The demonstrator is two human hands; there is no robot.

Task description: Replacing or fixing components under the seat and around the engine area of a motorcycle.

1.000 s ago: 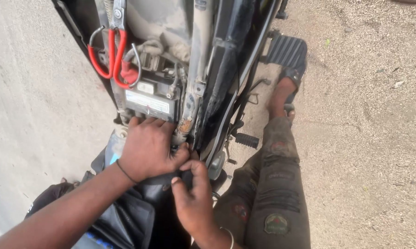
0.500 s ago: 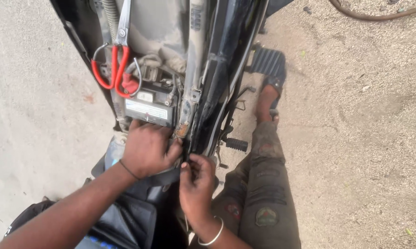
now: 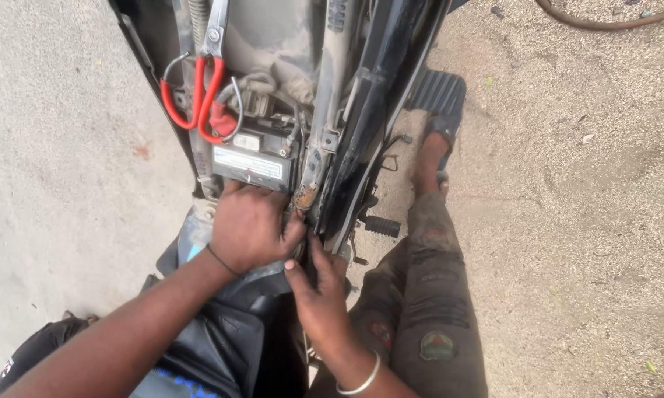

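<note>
Sandy ground point(image 3: 582, 221), L hand point(image 3: 251, 225) at battery point(image 3: 254, 158) edge

A rectangular white label point(image 3: 248, 163) with a dark border sits on the battery point(image 3: 254, 151). A smaller pale sticker point(image 3: 247, 141) lies just above it.

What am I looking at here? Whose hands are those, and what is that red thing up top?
The camera sits on a person's head and looks down, so both hands belong to that person. They are working on the open side of a dusty black motorbike standing on sandy ground. The left hand rests just below a black box-shaped battery with a white label. The right hand pokes its fingers into the gap beside the frame; what it pinches there is hidden. The red thing is a pair of red-handled pliers hanging among the wires. On the right you see the person's leg in stained trousers and a foot in a sandal.
</note>
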